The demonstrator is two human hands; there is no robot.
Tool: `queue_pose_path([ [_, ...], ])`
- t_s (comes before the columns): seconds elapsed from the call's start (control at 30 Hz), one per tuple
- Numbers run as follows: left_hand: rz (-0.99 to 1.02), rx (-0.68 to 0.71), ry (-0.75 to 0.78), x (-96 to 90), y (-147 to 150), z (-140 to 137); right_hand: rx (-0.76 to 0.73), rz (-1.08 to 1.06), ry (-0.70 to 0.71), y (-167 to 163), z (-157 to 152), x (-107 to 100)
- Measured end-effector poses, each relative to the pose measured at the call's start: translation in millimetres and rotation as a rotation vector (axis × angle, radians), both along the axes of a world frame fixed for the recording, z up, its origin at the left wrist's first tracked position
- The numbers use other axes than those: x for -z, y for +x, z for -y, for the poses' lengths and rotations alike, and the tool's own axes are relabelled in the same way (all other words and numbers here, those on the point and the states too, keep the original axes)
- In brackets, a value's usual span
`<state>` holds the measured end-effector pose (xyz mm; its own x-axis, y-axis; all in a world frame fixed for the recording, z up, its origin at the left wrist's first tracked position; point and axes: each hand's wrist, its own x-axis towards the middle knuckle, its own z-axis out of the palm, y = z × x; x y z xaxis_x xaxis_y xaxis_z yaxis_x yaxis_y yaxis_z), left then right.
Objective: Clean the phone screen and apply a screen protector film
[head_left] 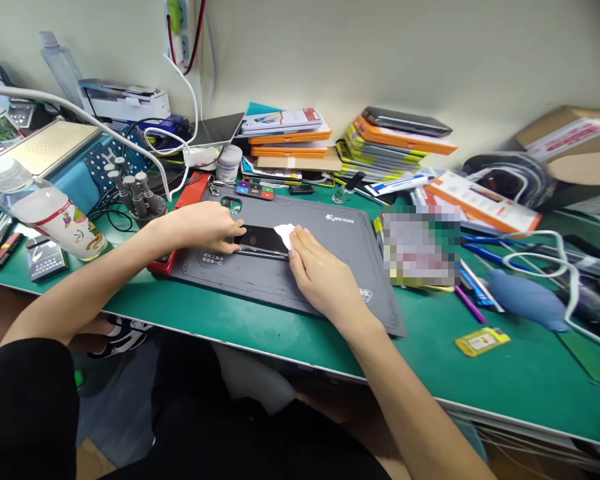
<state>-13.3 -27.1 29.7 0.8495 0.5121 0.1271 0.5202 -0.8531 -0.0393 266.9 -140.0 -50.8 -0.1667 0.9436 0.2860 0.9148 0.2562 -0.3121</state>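
A black smartphone (261,239) lies on a grey work mat (230,283) in front of me. My left hand (211,227) grips its left end, thumb along the near edge and fingers at the far edge. At the phone's right end, my right hand (316,263) has its fingers pressed together on a white piece of tissue (283,235), which lies against the dark surface. The fingers hide part of the tissue and that end of the phone. Just beyond my left hand is a phone case (231,204), partly covered by the fingers.
A red holder (193,190) edges the mat's left side. Stacked orange and yellow boxes (395,143) stand at the back. A bottle (55,213) and a screwdriver stand (137,193) are on the left. To the right lie a blue air blower (527,299) and a yellow packet (481,341).
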Motion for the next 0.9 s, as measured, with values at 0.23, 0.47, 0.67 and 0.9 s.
queue_pose_path([
  [0.23, -0.294, 0.092, 0.073, -13.4, 9.2, 14.4, -0.005, 0.016, 0.004, -1.2, -0.5, 0.7],
  [0.47, -0.419, 0.072, 0.140, -21.2, 18.0, 25.4, -0.015, 0.034, 0.037, -0.6, -0.9, 1.7],
  [0.67, -0.434, 0.087, 0.179, -21.7, 19.3, 26.6, -0.022, 0.049, 0.039, -1.9, -0.1, -1.0],
  [0.9, -0.406, 0.102, 0.199, -10.3, 19.5, 25.5, -0.016, 0.059, 0.040, -2.1, -1.2, 0.7],
])
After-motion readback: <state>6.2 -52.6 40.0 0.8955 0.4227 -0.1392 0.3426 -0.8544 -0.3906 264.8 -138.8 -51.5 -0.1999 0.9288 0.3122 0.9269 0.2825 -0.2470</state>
